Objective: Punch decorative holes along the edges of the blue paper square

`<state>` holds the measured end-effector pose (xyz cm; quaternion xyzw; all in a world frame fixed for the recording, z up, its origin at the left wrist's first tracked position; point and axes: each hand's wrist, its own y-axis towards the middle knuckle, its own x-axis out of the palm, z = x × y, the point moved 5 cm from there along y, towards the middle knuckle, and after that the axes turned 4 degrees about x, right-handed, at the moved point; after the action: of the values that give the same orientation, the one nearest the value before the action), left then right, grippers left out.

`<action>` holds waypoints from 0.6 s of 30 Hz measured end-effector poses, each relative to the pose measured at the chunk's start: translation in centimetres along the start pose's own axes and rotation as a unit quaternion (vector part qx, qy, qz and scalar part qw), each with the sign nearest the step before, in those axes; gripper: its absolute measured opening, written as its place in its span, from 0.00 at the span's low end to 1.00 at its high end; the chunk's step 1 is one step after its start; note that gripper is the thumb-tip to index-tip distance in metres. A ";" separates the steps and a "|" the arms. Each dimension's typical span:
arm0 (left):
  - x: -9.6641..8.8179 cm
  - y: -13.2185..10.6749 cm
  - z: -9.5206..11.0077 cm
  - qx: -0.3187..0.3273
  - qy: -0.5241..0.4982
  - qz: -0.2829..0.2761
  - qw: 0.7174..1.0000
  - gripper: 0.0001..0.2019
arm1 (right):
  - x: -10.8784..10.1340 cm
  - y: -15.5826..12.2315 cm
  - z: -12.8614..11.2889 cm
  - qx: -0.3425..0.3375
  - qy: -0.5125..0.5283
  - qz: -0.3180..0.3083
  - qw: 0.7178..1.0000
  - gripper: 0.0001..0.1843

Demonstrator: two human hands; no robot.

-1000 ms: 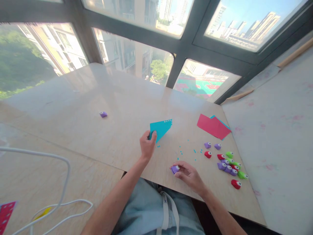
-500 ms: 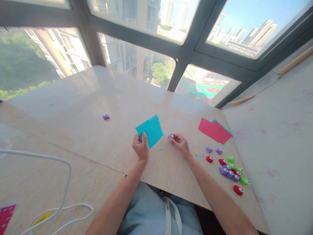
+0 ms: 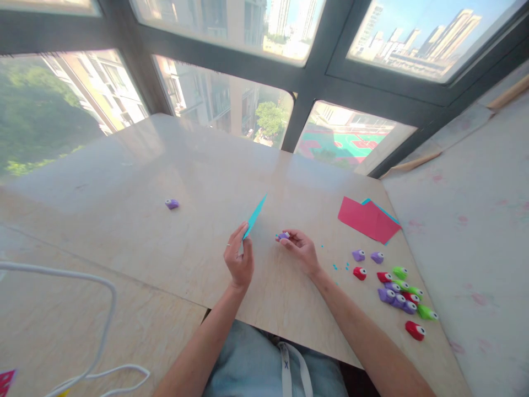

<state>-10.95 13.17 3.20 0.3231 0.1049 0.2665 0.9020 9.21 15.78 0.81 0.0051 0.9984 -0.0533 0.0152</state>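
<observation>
My left hand point(image 3: 239, 256) pinches a blue sheet of paper point(image 3: 255, 215), which is turned nearly edge-on and held above the table. The punched holes along its edge do not show at this angle. In my right hand point(image 3: 303, 251), closed fingers hold a small purple craft punch point(image 3: 283, 236), a short way right of the paper. A tiny blue paper bit shows at the punch's left end. Several small blue paper cutouts point(image 3: 335, 267) lie on the table right of my right hand.
Several purple, red and green craft punches point(image 3: 399, 299) cluster at the right by the wall. Red paper sheets point(image 3: 359, 216) overlap blue paper behind them. A lone purple punch point(image 3: 172, 204) lies left. A white cable point(image 3: 109, 314) curves at the lower left. Windows border the table's far side.
My left hand has turned the blue paper from facing me to nearly edge-on. My right hand has turned the punch slightly. The view has shifted a little.
</observation>
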 end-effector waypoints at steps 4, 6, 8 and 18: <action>1.2 -0.5 0.5 0.055 0.007 -0.093 0.994 0.14 | -5.0 -0.4 -1.4 -0.026 -0.004 0.061 0.998 0.26; 2.0 -0.8 0.6 0.083 0.022 -0.143 0.986 0.14 | -7.0 -2.7 -1.6 -0.033 -0.019 0.049 0.998 0.23; 2.6 -1.1 0.7 0.110 0.034 -0.183 0.976 0.14 | -8.4 -5.6 -1.3 -0.026 -0.043 -0.003 0.999 0.21; 3.9 -2.0 0.5 0.144 0.119 -0.290 0.939 0.14 | -12.6 -8.9 1.7 -0.032 -0.121 -0.008 0.992 0.20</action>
<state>-6.70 13.75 2.24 0.3709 0.3379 0.0116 0.8649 21.72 6.69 0.45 -0.0101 0.9905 -0.0217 0.1357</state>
